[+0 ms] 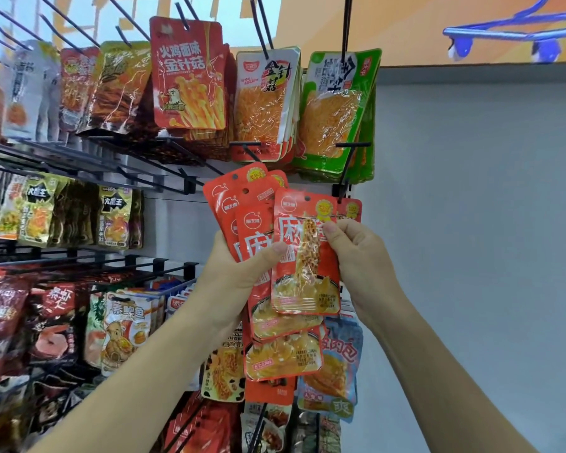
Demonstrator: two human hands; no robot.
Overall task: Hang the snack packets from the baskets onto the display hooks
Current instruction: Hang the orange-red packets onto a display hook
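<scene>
My left hand (239,269) grips a fanned stack of orange-red snack packets (242,204) in front of the display rack. My right hand (356,253) pinches the upper right part of one more packet of the same kind (303,256), held upright over the stack. Just above and right of this packet, a black display hook (345,178) slants down from the rack, its tip close to the packet's top right corner. Another identical packet (353,209) shows behind my right hand near that hook. No basket is in view.
Green (337,112), orange-white (265,103) and red (188,76) packets hang on the upper hooks. Darker packets (115,217) fill the middle-left row; more hang below, including a blue one (340,364). A grey wall (471,223) lies to the right.
</scene>
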